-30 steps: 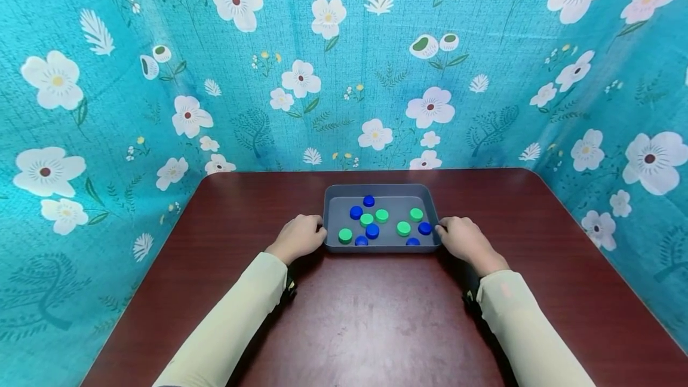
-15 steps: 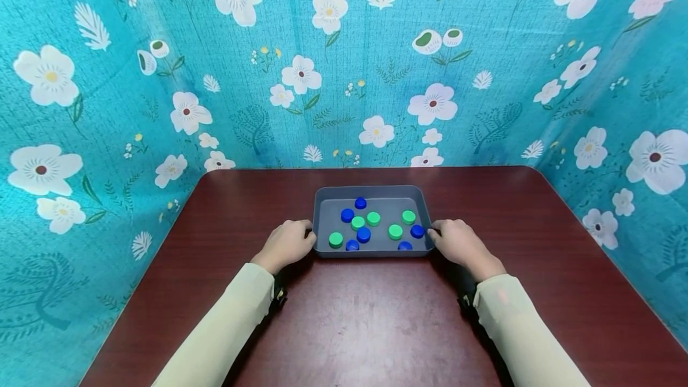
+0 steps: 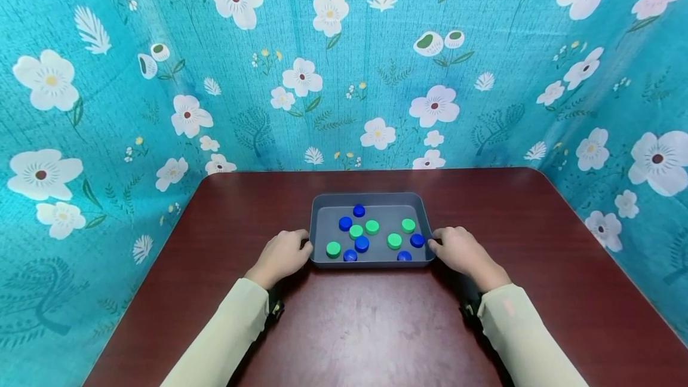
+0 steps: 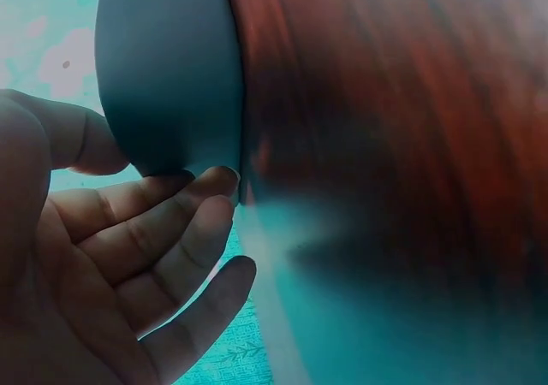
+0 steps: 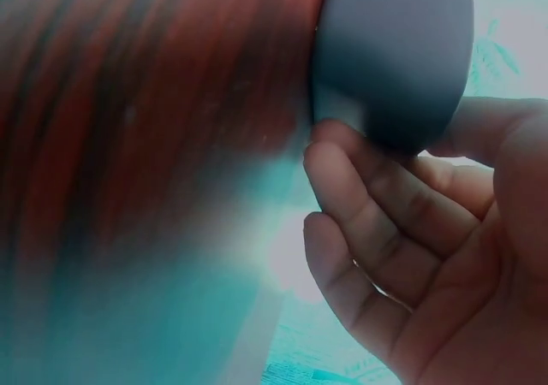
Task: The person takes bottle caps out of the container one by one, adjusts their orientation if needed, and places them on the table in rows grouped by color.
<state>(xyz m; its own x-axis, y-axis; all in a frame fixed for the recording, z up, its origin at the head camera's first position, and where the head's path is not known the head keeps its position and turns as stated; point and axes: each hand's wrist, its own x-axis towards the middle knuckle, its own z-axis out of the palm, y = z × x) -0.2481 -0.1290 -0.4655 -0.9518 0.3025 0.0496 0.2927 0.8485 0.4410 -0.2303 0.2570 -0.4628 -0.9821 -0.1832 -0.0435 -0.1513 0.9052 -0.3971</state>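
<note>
A shallow dark grey rectangular tray [image 3: 387, 205] lies over the far half of the table. In it are scattered several green caps [image 3: 394, 241] and several blue caps [image 3: 362, 244], round and apparently plastic. My left hand [image 3: 280, 255] grips the tray's left end, near the front corner. At the opposite end my right hand [image 3: 463, 251] holds the tray the same way. Both wrist views show the thumb on one side of the tray wall [image 4: 171, 60] and fingers curled at its underside. The right wrist view shows the tray's outer wall [image 5: 394, 51] from outside.
The dark reddish-brown table [image 3: 376, 327] has rounded far corners. A turquoise curtain [image 3: 344, 64] with white flowers hangs behind it and along both sides. A dark strap shows under each pale sleeve [image 3: 220, 333].
The tray, held at both ends, has shifted a little to the left and then closer to the person. Both hands moved with it, and the caps kept their places inside.
</note>
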